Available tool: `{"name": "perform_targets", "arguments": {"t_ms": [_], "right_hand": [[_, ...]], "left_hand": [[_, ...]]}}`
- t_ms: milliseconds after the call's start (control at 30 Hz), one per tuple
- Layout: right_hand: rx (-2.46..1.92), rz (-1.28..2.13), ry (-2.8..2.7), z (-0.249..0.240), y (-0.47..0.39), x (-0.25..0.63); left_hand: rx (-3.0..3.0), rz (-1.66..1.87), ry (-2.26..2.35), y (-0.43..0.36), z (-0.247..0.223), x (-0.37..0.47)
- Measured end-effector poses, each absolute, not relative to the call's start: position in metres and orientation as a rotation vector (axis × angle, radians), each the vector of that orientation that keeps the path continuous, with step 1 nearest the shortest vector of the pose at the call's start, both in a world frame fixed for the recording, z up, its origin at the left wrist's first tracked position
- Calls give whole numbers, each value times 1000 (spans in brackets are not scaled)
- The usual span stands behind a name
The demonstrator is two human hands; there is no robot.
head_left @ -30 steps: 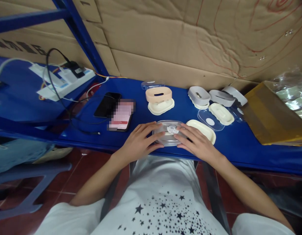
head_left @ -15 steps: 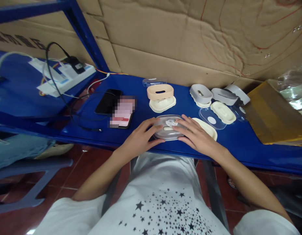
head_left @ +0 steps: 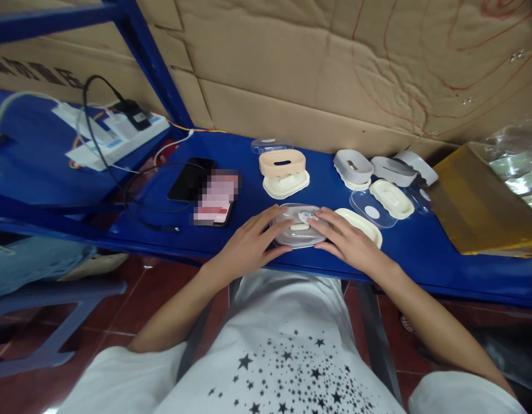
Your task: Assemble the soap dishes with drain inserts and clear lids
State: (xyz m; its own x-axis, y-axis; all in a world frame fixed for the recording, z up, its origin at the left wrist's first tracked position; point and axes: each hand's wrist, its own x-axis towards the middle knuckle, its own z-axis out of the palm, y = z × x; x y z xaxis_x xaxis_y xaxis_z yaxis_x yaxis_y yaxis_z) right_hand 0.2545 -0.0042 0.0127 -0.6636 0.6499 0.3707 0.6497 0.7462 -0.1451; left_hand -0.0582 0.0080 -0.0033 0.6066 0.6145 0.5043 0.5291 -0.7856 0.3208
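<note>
Left hand and right hand seemingly clamp the clear-lidded case, hiding its ends.

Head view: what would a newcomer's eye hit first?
Probably the left hand and right hand, both touching a clear cover near the front edge of the blue table. Next, the peach slotted part beyond them, then the brown taped carton at far right.
</note>
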Motion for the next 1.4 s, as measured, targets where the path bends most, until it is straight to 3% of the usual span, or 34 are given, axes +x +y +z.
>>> {"name": "perform_targets", "arguments": {"t_ms": [167,433,667,1400], "right_hand": [[-935,-72,-2564,12,-3,252],[-877,174,-2566,23,2,251],[-972,260,-2569,23,7,249],[-918,73,-2629,26,5,248]], "left_hand": [[2737,1026,940,8,-5,-60],[2709,1128,972,8,-6,-60],[2580,1034,1017,8,-5,-61],[2440,827,950,11,-3,-65]]}}
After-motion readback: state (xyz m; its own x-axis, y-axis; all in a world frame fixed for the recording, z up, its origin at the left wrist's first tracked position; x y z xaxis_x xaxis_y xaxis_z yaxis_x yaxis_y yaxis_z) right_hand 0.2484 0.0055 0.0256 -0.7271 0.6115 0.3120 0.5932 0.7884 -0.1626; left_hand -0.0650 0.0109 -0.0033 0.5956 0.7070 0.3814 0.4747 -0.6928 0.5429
